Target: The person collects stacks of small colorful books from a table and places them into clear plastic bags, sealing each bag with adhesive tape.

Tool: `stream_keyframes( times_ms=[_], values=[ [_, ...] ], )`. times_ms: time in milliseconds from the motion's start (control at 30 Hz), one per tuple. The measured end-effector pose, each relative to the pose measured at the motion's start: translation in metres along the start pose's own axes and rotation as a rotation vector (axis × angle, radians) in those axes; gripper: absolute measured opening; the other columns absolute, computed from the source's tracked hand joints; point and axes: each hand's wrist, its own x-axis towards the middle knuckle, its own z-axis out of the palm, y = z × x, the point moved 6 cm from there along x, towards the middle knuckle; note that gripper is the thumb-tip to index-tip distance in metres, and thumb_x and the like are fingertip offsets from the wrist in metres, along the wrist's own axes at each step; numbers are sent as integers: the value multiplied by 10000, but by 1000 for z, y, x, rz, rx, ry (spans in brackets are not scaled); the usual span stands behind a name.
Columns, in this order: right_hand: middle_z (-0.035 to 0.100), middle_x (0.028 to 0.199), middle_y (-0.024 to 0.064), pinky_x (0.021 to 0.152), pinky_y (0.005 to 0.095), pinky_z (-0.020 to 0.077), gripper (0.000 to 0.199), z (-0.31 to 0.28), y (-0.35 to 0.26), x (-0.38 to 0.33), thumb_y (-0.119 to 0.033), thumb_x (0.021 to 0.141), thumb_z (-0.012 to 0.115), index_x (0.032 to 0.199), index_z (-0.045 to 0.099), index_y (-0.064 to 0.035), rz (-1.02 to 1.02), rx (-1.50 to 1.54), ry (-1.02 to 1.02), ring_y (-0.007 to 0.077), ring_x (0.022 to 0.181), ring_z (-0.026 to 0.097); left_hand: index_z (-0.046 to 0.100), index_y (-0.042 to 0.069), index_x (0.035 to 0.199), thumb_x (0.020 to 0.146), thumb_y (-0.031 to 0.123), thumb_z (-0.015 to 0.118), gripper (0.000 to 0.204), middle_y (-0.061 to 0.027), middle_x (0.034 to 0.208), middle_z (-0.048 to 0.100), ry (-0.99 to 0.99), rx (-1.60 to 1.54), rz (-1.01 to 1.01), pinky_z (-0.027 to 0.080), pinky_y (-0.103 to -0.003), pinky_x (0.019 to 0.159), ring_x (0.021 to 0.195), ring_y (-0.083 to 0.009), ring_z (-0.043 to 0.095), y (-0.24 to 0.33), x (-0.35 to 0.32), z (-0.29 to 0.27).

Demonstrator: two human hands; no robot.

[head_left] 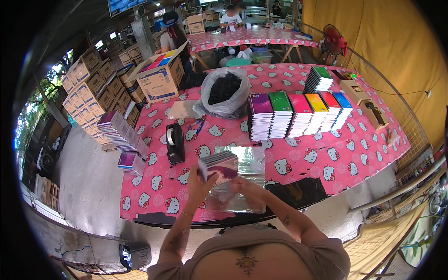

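Observation:
A small stack of purple-covered notebooks [219, 166] is tilted above the near middle of the table, with my left hand [199, 183] closed around its left side. My right hand [246, 187] is at the stack's lower right corner, fingers bent together. What they pinch is too small to make out. Beneath both hands lie shiny clear plastic bags [254, 163], flat on the pink patterned tablecloth [298, 163]. Left of the stack stands a black tape dispenser [175, 144], and blue pens [199, 127] lie beyond it.
Tall stacks of coloured notebooks [280, 116] stand to the right. More purple notebooks [116, 130] are piled at the left edge. Behind are a plastic bag of black material [226, 91] and an open carton [161, 79]. A red fan [333, 39] and a co-worker [231, 18] are farther off.

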Motion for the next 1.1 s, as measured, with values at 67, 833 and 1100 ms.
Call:
stream_keyframes(
  times_ms=[67, 833, 1100],
  values=[
    [597, 1279, 67, 982, 407, 502, 534, 0, -20, 2, -315, 931, 705, 1378, 504, -103, 12, 732, -86, 204, 1192, 583, 487, 12, 1332, 833, 169, 797, 608, -112, 1203, 629, 19, -361, -88, 501, -342, 922, 1077, -214, 619, -23, -25, 8],
    [690, 979, 56, 1012, 462, 374, 313, 71, -145, -32, -323, 817, 747, 1068, 689, -145, -496, -1306, 172, 268, 1023, 650, 663, 20, 1188, 848, 309, 757, 456, -125, 859, 677, 310, 17, -315, 500, -327, 648, 782, -193, 650, -193, 117, -183],
    [698, 958, 43, 1010, 460, 371, 267, 92, -147, -30, -289, 788, 757, 999, 710, -133, -550, -1282, 249, 246, 940, 664, 731, 39, 992, 836, 221, 739, 240, -20, 706, 678, 373, -328, -146, 508, -285, 566, 594, -149, 633, -214, 129, -152]
  ],
)
